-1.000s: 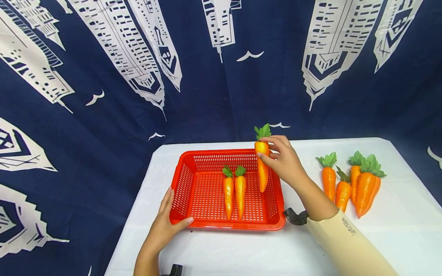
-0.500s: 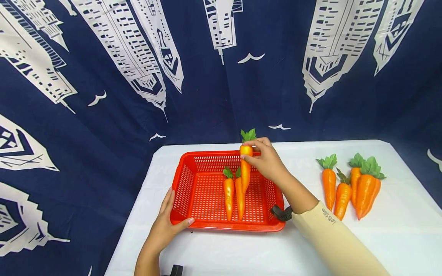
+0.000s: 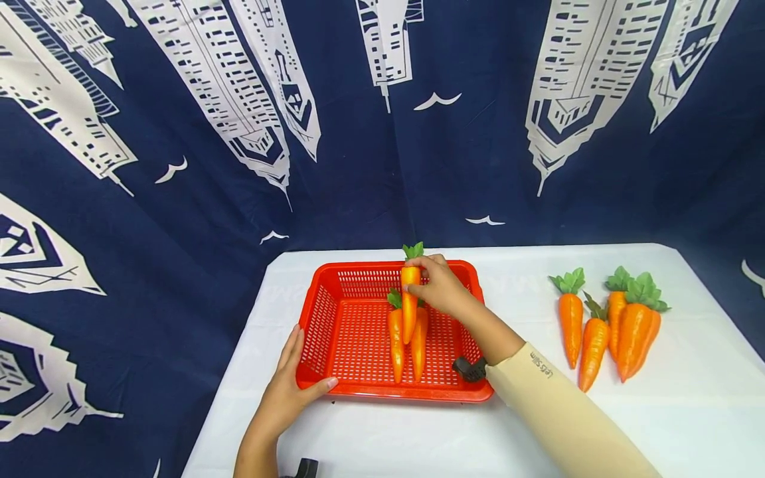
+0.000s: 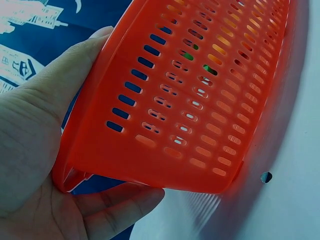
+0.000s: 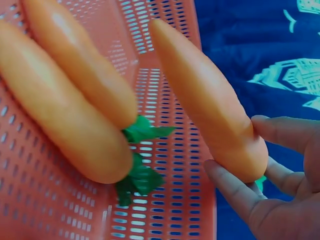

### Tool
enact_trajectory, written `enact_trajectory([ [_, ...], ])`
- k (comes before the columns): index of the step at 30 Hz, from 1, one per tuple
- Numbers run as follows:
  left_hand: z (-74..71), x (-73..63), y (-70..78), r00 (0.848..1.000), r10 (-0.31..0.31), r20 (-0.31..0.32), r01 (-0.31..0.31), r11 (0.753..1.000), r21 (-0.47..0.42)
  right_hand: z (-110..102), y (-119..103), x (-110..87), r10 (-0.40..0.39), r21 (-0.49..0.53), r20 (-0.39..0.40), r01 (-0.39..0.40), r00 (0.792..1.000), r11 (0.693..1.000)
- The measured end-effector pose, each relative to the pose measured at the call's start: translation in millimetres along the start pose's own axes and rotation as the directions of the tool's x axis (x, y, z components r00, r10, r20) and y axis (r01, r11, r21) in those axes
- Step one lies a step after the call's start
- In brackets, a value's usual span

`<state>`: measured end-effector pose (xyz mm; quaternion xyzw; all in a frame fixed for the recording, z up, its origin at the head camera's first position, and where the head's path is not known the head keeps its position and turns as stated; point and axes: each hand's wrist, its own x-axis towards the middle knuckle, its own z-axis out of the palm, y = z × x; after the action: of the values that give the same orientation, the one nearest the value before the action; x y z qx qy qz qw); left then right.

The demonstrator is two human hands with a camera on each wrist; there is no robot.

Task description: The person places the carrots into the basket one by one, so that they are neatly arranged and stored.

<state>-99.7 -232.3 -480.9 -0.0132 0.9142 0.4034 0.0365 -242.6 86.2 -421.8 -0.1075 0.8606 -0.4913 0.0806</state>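
A toy carrot (image 3: 410,302) with green leaves is held near its top by my right hand (image 3: 441,287), above the red plastic basket (image 3: 357,332). In the right wrist view the thumb and fingers pinch the thick end of this carrot (image 5: 205,95), and its tip points away from the hand. Two more carrots lie side by side on the basket floor, a left carrot (image 3: 396,348) and a right carrot (image 3: 420,348); the held one overlaps them from above. My left hand (image 3: 285,393) grips the basket's near left corner, with its fingers around the rim (image 4: 82,100).
To the right of the basket, several orange carrots (image 3: 594,348) with green leaves lie on the white table (image 3: 687,398). A dark blue cloth (image 3: 370,179) with white buildings hangs behind. The black wrist strap (image 3: 469,369) of the right arm hangs over the basket's right side.
My right hand has carried the carrot left and lower, from the basket's right end to above the two lying carrots. The left hand has stayed on the corner.
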Motion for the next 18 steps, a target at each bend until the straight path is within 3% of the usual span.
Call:
enact_trajectory([
  [18, 0.6, -1.3, -0.4, 1.0, 0.004, -0.007, -0.004, 1.0, 0.028, 25.1, 21.2, 8.1, 0.071, -0.12, 0.095, -0.06, 0.993, 0.991],
])
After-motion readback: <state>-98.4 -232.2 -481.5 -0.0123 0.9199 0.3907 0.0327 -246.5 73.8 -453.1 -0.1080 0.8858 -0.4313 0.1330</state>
